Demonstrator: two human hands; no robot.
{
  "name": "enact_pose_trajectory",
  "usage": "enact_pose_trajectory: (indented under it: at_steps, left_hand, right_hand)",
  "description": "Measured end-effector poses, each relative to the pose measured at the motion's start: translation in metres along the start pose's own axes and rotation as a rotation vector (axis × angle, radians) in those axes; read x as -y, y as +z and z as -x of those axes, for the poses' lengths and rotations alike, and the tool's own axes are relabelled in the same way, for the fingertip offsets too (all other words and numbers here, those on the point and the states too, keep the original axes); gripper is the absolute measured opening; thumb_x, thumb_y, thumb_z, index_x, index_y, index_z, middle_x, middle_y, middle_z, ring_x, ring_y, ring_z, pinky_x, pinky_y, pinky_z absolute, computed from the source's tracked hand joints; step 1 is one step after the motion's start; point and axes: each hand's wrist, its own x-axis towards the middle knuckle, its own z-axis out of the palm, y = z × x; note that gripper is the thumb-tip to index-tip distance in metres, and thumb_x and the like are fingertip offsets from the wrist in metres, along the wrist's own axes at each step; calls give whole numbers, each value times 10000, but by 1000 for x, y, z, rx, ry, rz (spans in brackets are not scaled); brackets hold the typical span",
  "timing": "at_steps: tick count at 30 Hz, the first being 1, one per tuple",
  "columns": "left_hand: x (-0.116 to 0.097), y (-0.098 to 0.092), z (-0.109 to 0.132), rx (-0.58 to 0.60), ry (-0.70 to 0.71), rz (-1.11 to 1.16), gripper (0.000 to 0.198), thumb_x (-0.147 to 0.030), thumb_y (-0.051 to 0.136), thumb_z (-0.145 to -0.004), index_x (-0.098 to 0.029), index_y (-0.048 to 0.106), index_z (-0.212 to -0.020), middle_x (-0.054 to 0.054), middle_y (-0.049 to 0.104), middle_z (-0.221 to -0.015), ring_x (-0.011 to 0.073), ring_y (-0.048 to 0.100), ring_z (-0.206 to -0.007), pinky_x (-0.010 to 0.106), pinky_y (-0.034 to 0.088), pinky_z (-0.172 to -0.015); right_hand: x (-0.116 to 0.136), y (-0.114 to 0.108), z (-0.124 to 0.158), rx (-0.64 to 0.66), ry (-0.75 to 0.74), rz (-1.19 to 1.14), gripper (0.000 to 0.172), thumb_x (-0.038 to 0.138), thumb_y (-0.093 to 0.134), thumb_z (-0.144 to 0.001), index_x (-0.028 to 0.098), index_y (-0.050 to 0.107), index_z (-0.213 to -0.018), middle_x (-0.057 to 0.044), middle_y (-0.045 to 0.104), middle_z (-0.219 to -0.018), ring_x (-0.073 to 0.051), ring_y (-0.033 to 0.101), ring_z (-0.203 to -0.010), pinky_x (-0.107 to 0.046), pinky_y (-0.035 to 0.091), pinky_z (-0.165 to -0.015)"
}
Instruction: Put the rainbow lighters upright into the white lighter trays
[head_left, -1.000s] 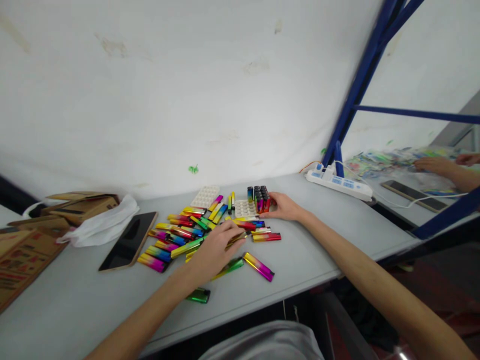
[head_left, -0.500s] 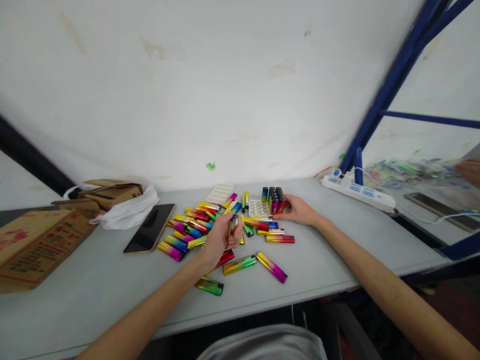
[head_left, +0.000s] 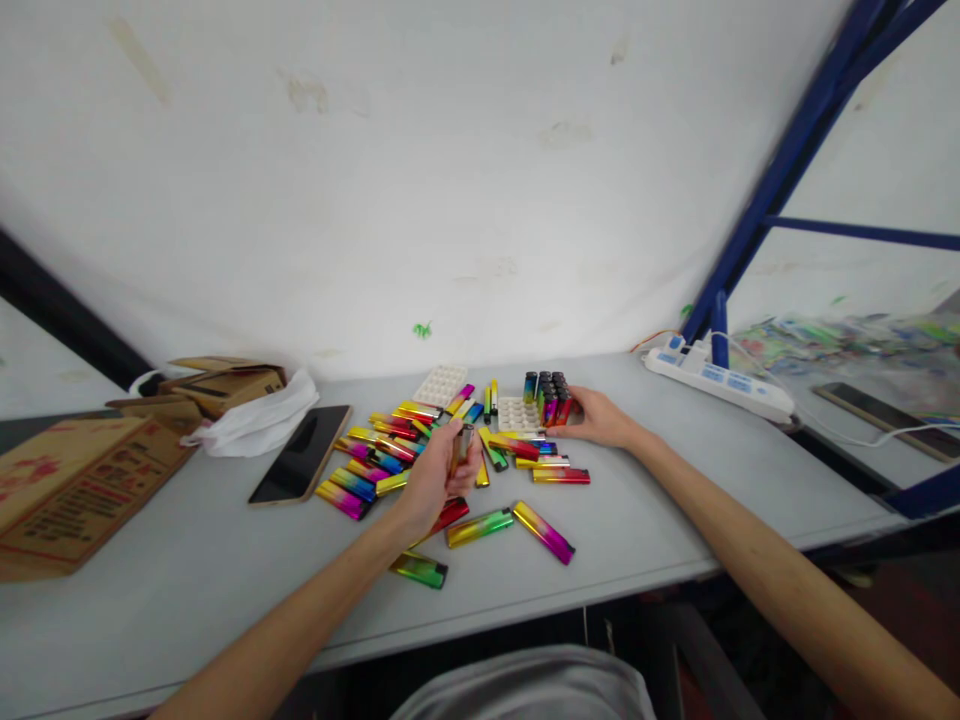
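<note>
My left hand [head_left: 442, 475] is closed around a lighter [head_left: 462, 446], held top up above the loose pile; the fingers cover most of its body. Several shiny lighters in yellow, red, blue, green and purple [head_left: 352, 485] lie under and around this hand. To the right, a white tray with round-edged holes [head_left: 516, 412] carries several upright lighters with black tops [head_left: 550, 392] on its right part. My right hand [head_left: 598, 416] grips the right side of this tray, thumb in front and fingers behind, against the standing lighters. Another white tray [head_left: 441, 384] lies behind the pile.
A phone [head_left: 301, 455] lies left of the pile, with a white plastic bag [head_left: 259, 420] and cardboard boxes [head_left: 94, 485] beyond. At the right are a power strip [head_left: 716, 383], a blue metal frame [head_left: 750, 200] and another phone [head_left: 889, 418]. The table's front edge runs before me.
The lighter in my left hand has shifted slightly left and its tilt has changed a little. My right hand stays at the tray. Another person's hand at the far right has left the view.
</note>
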Motion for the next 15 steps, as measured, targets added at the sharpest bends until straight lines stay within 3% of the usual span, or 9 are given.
enact_pose_trajectory:
  at_steps: [3,6,10,13,15]
  left_hand:
    - [-1,0,-5,-21,19,-17,392,-598,559,-865,-209,511,-866,-81,409,-569,65,244,-403,163,188,-366]
    - [-2,-3,-16,-41,88,-108,319,-524,606,-871,-219,516,-901,-47,547,-651,94,392,-417,197,327,-363]
    - [-12,-6,-40,-29,213,-468,354,-533,601,-908,-184,649,-874,38,674,-832,174,641,-677,284,537,-606]
    - [-24,-6,-66,-20,416,-817,360,-525,628,-909,-189,756,-890,64,709,-925,237,661,-938,319,546,-813]
    - [-29,-6,-86,31,483,-932,358,-506,623,-918,-188,785,-943,74,731,-951,246,669,-950,333,546,-830]
  right_hand:
    - [2,0,0,-6,-7,2,665,715,769,-739,144,658,-1060,-53,662,-856,-196,545,-718,-312,417,-647]
    - [3,0,-1,-14,0,1,673,726,774,-726,142,662,-1041,-52,659,-848,-190,537,-710,-303,405,-634]
    - [2,1,-2,-21,-14,-3,674,718,788,-714,139,673,-1040,-48,656,-838,-185,528,-694,-300,389,-634]
    - [0,1,-2,-21,-33,-13,664,693,797,-724,143,677,-1076,-48,661,-849,-187,538,-703,-299,394,-641]
    - [0,1,-3,-18,-34,-16,650,678,803,-728,147,677,-1079,-50,668,-863,-188,545,-714,-297,399,-642]
